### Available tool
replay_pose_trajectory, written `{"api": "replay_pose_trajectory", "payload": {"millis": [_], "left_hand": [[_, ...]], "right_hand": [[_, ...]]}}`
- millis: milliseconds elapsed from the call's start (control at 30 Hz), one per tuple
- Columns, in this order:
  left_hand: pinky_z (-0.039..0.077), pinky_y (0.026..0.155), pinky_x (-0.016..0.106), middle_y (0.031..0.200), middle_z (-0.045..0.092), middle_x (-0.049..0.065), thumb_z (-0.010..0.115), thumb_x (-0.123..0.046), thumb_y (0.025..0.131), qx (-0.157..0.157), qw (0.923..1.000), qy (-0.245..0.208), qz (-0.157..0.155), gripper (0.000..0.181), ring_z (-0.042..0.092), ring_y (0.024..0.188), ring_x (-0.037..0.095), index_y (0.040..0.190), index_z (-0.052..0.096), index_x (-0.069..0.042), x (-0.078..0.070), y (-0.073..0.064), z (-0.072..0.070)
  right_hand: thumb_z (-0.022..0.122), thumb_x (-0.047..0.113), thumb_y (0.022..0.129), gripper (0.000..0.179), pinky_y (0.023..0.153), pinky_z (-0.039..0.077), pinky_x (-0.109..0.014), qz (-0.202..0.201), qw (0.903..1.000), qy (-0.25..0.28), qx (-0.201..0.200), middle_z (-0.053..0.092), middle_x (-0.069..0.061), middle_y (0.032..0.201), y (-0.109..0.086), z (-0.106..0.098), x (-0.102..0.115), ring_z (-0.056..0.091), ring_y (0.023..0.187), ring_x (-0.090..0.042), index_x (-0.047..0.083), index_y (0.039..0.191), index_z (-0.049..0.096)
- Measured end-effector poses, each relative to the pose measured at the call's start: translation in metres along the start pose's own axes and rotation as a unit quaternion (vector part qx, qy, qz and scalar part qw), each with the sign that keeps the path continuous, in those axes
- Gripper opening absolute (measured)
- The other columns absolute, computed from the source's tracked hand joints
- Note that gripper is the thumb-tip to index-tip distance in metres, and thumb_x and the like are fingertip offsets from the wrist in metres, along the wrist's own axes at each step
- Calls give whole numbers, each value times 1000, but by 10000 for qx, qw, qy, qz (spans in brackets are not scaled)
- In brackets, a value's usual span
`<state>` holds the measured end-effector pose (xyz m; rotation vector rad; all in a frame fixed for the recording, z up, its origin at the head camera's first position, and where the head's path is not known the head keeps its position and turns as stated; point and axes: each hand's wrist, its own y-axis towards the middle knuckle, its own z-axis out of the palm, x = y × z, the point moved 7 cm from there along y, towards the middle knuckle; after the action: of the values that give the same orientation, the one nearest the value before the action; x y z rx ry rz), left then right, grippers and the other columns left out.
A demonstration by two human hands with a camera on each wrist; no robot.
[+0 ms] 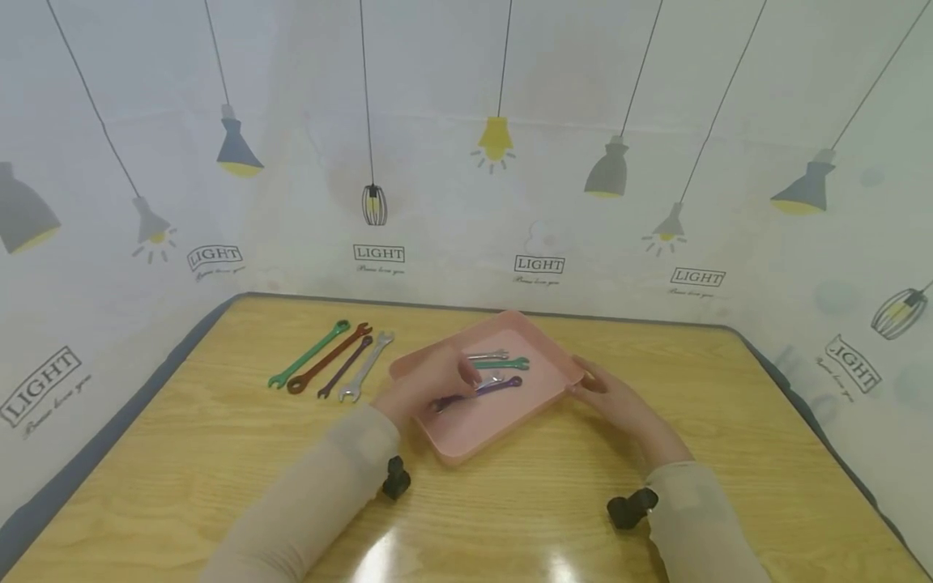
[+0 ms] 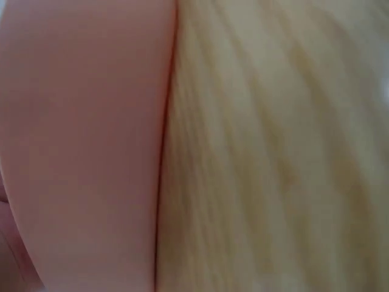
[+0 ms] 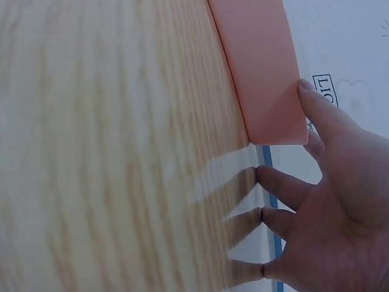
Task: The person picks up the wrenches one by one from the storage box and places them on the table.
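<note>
Inside pink rectangular plastic tray (image 1: pixel 477 427), purple metal wrench (image 1: pixel 504 386) looks stiff, slick: hold mid-shank; left hand (image 1: pixel 436 375) grip unclear, right hand (image 1: pixel 619 402) spread.

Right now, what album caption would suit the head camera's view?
Left grip over wrenches in a pink tray, right grip at its corner.

A shallow pink tray (image 1: pixel 474 425) lies askew on the wooden table (image 1: pixel 554 502); inside it, a purple wrench (image 1: pixel 513 383) slants near silver wrenches (image 1: pixel 497 355) and a green wrench (image 1: pixel 512 364); the green one's left end is hidden.
</note>
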<state>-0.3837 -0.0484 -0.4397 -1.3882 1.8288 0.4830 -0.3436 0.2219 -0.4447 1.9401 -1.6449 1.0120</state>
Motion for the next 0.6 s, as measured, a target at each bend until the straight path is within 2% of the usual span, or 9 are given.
{"api": "replay_pose_trajectory", "payload": {"millis": [100,300,433,600], "left_hand": [[55,69,26,85,70,-1,83,-7,74,9,9996,264,82,24,66,76,13,95,76,-15,-1,1,2],[56,70,26,87,71,1,82,-2,71,44,9988,472,108,30,66,79,14,98,76,-13,-2,2,3],[56,67,25,87,71,1,82,0,72,75,9988,486,56,28,66,77,14,97,76,-12,-2,1,4],[55,66,23,85,71,1,80,3,72,130,9988,442,142,27,66,73,13,95,77,-11,-3,1,4]], "right_hand": [[53,47,98,74,109,13,-66,-3,10000,-5,9,29,-25,153,0,0,0,22,140,-45,18,156,20],[53,47,98,73,109,13,-67,26,10000,-25,8,29,-25,153,0,0,0,22,140,-46,19,156,20],[53,48,98,73,109,13,-67,110,9999,-30,3,29,-23,153,-1,0,-1,21,141,-46,20,156,20],[52,47,98,72,109,13,-67,99,9999,-31,-12,29,-24,153,-1,-1,-1,22,140,-46,19,157,20]]}}
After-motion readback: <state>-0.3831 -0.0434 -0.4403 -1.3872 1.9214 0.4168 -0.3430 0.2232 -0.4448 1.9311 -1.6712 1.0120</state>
